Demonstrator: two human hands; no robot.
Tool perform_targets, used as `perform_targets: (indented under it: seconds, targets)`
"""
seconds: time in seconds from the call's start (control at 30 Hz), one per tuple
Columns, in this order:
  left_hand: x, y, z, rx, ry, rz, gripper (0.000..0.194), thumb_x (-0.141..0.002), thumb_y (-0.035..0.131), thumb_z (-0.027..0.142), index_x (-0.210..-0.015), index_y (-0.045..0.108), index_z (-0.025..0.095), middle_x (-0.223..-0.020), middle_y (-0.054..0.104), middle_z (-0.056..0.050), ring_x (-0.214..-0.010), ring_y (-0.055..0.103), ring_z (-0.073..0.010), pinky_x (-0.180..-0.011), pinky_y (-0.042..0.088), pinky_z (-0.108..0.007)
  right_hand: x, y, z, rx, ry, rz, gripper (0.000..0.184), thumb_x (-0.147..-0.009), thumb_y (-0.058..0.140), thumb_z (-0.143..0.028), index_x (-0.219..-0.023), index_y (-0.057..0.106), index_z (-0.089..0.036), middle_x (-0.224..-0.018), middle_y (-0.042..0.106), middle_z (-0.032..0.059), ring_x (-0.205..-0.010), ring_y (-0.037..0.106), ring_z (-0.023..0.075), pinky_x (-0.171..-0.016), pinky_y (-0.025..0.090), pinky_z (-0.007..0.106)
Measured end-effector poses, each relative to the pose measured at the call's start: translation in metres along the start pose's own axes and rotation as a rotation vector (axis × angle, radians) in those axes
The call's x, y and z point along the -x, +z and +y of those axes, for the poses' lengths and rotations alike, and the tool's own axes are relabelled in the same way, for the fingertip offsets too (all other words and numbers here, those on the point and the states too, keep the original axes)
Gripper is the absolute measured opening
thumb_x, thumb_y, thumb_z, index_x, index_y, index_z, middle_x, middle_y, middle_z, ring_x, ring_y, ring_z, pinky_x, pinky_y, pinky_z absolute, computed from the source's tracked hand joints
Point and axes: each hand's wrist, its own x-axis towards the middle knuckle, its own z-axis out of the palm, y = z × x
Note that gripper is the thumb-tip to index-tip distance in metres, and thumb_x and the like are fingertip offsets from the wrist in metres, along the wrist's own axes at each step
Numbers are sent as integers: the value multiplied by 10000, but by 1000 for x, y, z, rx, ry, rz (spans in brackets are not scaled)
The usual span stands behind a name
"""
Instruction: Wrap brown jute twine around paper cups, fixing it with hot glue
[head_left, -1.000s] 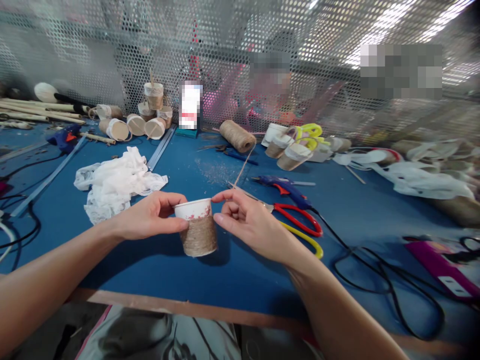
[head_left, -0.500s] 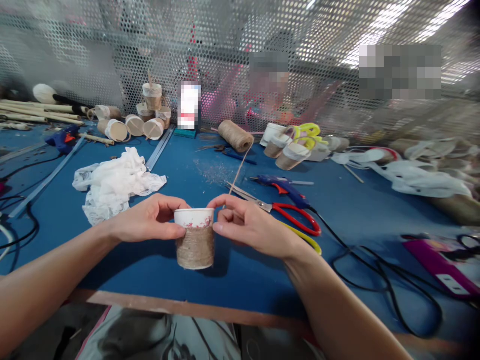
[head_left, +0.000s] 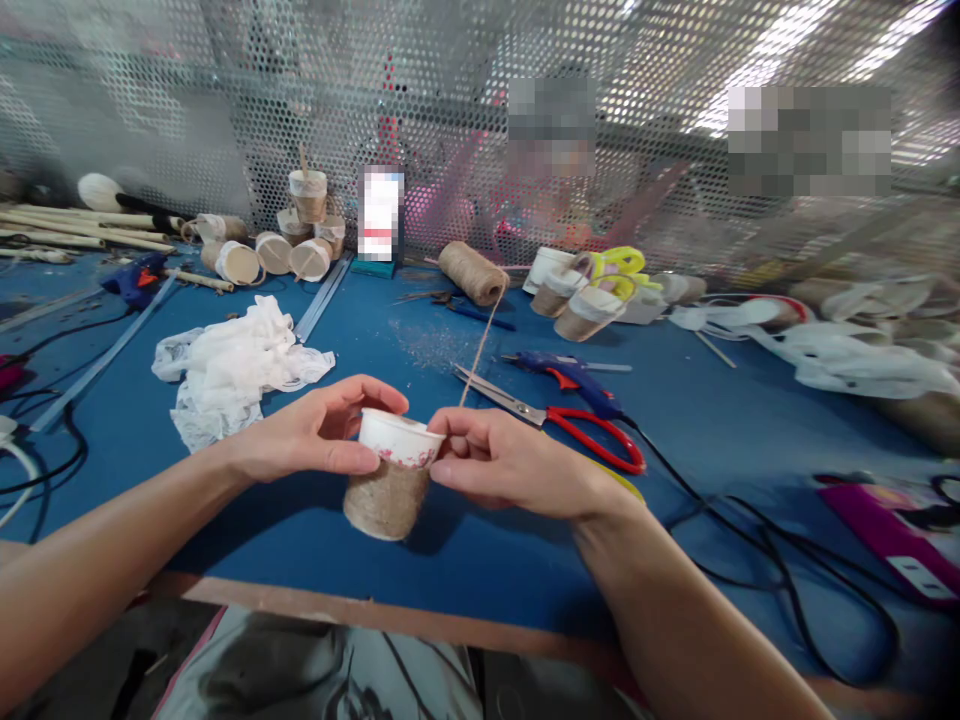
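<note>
Between my hands is a paper cup [head_left: 390,490], its lower part wound with brown twine and its white rim band printed with pink flowers. It tilts to the right. My left hand [head_left: 330,432] grips the cup from the left, thumb on the near side and fingers behind. At the right of the rim, my right hand [head_left: 502,462] has its fingers bent and pinched against the cup. A strand of twine [head_left: 480,350] runs from behind that hand up to the twine spool [head_left: 474,274] at the back. Scissors [head_left: 536,412] with red and yellow handles lie beside my right hand.
White lace [head_left: 232,365] is heaped at left. Glue guns [head_left: 570,382] [head_left: 139,278] lie on both sides, with black cables [head_left: 780,560] at right. Twine-wrapped cups [head_left: 307,225] stand at the back by a phone [head_left: 379,215]. A perforated metal screen [head_left: 442,100] closes the far side.
The cup has gone from upright to tilted, its rim leaning right. My left fingers have lifted slightly behind the rim, and my right hand has shifted a little to the right.
</note>
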Motion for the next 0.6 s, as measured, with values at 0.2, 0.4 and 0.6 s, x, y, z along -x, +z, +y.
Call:
perform_targets:
  seconds: [0.2, 0.4, 0.6]
  targets:
    - [-3, 9, -8, 113, -98, 53, 630, -578, 758, 313, -1114, 465, 159, -1070, 570, -92, -935, 542, -202, -798, 405, -301, -3, -1, 3, -133, -45, 87, 122, -777, 538, -240, -774, 437, -171, -446, 364, -125, -353, 272, 7, -328, 218, 132]
    - [-7, 21, -13, 219, -140, 98, 665, -566, 767, 330, -1122, 478, 106, -1068, 594, -143, -869, 571, -197, -761, 408, -303, -6, 0, 7, -122, -60, 112, 109, -802, 524, -231, -783, 436, -171, -448, 381, -120, -359, 282, 8, -332, 223, 134]
    - [-7, 19, -17, 154, -81, 224, 576, -599, 751, 285, -1094, 511, 116, -1031, 609, -121, -833, 571, -182, -750, 397, -297, -6, 2, 10, -91, -100, 166, 188, -814, 496, -197, -989, 429, -188, -469, 384, -124, -369, 298, 23, -349, 237, 149]
